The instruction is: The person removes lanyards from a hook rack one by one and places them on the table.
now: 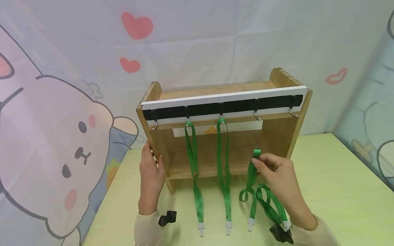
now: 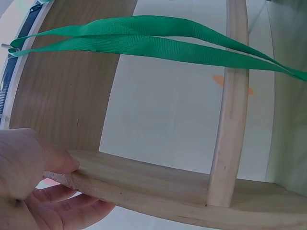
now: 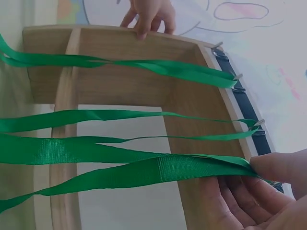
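Note:
My left hand [image 1: 152, 174] grips the left side panel of a small wooden shelf [image 1: 203, 145], thumb on the near side and fingers around the outside; the left wrist view shows this thumb [image 2: 60, 160] on the panel's edge. With thumb and fingers my right hand [image 1: 278, 171] pinches a green lanyard [image 1: 251, 176] near its looped top, below the hook rail. Its white clip [image 1: 250, 223] is at the lower end. Two more green lanyards, a left one [image 1: 192, 153] and a middle one [image 1: 223, 160], hang from the second and third hooks.
A white and black rail with several metal hooks runs along the shelf's top front; the first hook [image 1: 155, 120], fourth hook [image 1: 256, 111] and fifth hook [image 1: 292, 108] hold nothing. Another green lanyard [image 1: 271, 208] lies beside my right wrist on the yellow-green table [image 1: 338, 191]. A cartoon-printed cloth [image 1: 215, 41] hangs behind.

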Motion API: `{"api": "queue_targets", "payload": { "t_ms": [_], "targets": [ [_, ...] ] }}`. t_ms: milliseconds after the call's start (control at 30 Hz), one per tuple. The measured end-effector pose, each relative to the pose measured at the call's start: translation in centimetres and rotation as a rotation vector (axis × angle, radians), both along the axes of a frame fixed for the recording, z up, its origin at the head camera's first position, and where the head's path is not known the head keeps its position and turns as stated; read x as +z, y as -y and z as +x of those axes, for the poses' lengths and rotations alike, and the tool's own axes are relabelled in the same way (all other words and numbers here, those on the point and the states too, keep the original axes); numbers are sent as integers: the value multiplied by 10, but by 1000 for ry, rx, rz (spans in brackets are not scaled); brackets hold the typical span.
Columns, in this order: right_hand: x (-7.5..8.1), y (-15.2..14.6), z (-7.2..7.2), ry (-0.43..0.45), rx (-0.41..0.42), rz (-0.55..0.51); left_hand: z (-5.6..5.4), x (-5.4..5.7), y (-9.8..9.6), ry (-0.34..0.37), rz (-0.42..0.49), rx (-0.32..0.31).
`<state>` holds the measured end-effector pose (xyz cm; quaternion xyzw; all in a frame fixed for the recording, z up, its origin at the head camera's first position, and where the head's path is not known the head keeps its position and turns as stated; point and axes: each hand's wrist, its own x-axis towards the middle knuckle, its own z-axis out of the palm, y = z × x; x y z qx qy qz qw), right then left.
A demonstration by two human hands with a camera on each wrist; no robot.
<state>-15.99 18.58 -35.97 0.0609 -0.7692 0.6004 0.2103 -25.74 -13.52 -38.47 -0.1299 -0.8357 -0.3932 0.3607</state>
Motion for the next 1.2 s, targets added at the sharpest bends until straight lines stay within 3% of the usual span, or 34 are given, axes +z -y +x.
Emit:
{"api": "queue_targets", "payload": {
  "t_ms": [367,767,1200],
  "targets": [
    [-16,0,2,66,55,-20,1,1,1,9,10,-8],
    [-33,-6,-5,111,25,74,1,2,0,18,10,-6],
    [-45,-17,-11,169,59,149,1,1,0,30,12,-5]
  ]
}}
